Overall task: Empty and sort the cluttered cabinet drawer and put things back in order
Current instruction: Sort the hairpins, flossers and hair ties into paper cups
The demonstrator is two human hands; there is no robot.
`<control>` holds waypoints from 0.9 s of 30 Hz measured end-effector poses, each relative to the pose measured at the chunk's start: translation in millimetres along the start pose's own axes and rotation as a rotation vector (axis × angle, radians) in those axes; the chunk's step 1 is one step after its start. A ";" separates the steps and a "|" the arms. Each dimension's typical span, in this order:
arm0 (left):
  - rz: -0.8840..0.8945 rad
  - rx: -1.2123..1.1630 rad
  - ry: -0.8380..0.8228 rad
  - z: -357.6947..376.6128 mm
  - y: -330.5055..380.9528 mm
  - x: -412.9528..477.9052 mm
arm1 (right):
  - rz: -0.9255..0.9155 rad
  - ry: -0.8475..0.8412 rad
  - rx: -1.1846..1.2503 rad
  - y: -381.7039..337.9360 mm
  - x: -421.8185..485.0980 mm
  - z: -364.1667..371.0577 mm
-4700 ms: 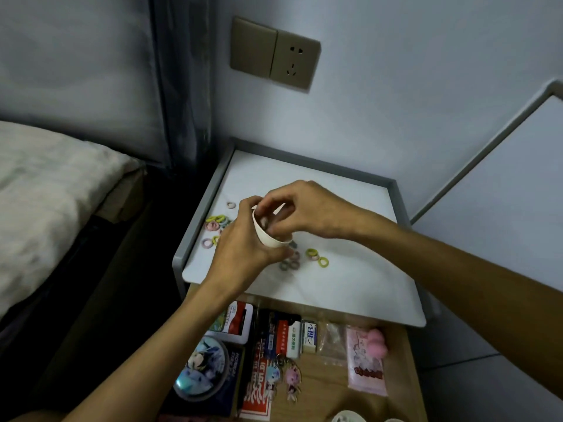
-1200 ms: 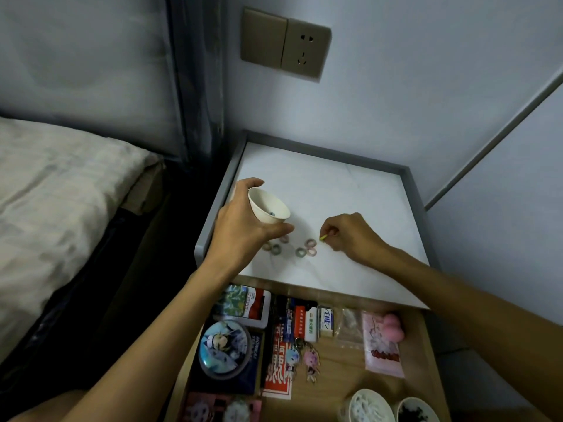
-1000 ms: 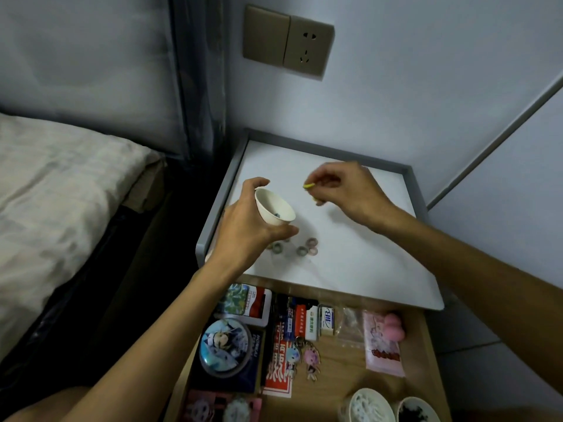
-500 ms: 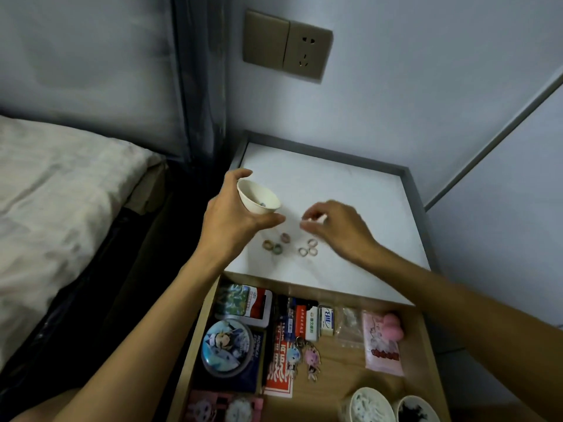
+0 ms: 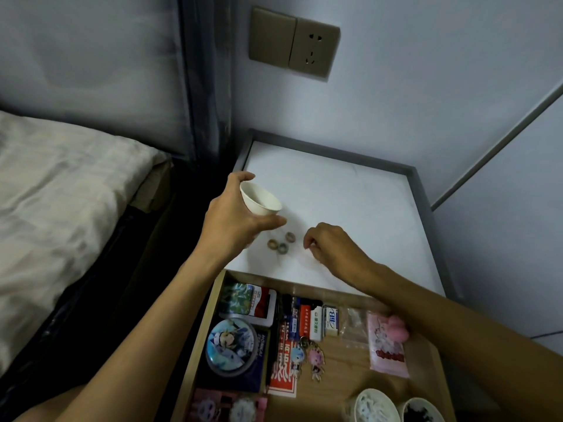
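Item: white cup (image 5: 259, 200), tilted, gripped by left hand (image 5: 234, 222) above worktop (image 5: 350, 190) edge at 9 o'clock.
Right hand (image 5: 330, 242): lowered since half a second ago, fingers now curled down onto the worktop at 3 o'clock of three rings (image 5: 282, 247); contents of grip not discernible.
Rings showing earlier: five; now three, the remaining spot covered by that hand.
Open drawer (image 5: 344, 379) at 6 o'clock, holding keychains (image 5: 307, 357) and round tin (image 5: 230, 345).
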State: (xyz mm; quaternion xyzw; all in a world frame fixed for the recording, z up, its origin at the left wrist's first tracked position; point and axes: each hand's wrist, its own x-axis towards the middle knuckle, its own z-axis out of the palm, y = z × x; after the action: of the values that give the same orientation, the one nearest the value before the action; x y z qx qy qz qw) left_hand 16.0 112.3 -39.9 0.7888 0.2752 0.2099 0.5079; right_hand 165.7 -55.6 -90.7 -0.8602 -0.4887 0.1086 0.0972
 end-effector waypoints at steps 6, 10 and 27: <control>-0.003 0.064 -0.032 3.0 1.6 -4.5 | 0.250 0.075 0.433 -3.5 8.5 -21.6; 0.014 0.075 -0.057 8.0 2.0 -5.7 | 0.109 0.120 0.695 -35.6 23.8 -72.6; 0.055 -0.079 0.145 -17.6 -4.8 -5.0 | 0.071 0.132 0.573 -48.4 41.1 -76.0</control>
State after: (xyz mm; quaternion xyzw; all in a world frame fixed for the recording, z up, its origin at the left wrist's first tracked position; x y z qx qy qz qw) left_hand 0.4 122.8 -37.5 0.7581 0.2811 0.2909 0.5115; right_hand 168.0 -0.5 -8.4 -0.8193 -0.4004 0.1893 0.3641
